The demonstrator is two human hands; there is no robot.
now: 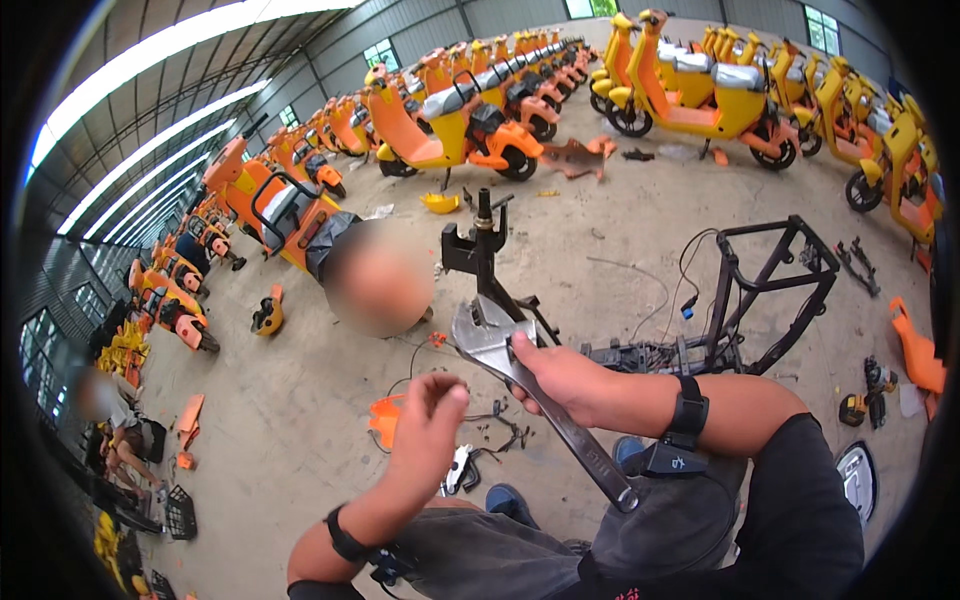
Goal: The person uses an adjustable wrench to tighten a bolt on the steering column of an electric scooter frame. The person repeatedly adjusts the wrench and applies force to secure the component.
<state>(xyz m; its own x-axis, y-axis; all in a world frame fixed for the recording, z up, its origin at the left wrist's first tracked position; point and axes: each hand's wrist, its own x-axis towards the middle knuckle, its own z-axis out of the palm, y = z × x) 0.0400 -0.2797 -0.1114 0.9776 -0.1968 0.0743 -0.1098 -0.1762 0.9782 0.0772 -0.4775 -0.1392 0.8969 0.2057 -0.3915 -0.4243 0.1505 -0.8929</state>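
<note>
My right hand [555, 378] grips a large silver adjustable wrench [590, 450] just below its head. The wrench slants across in front of me, with its jaw end up at the left and its handle running down over my thigh. My left hand [428, 415] hovers left of the wrench, fingers loosely bent and holding nothing. Just beyond the wrench head rises the steering tube [484, 222] of a stripped black scooter frame [722, 325]. The wrench head overlaps the tube's lower part in view; whether they touch I cannot tell.
Loose cables and a blue connector [688, 311] hang around the frame. Orange panels [915, 345], a cordless drill [880, 376] and a yellow helmet-like shell [267, 316] lie on the floor. Orange and yellow scooters [450, 130] stand in rows. Another person [128, 420] sits at far left.
</note>
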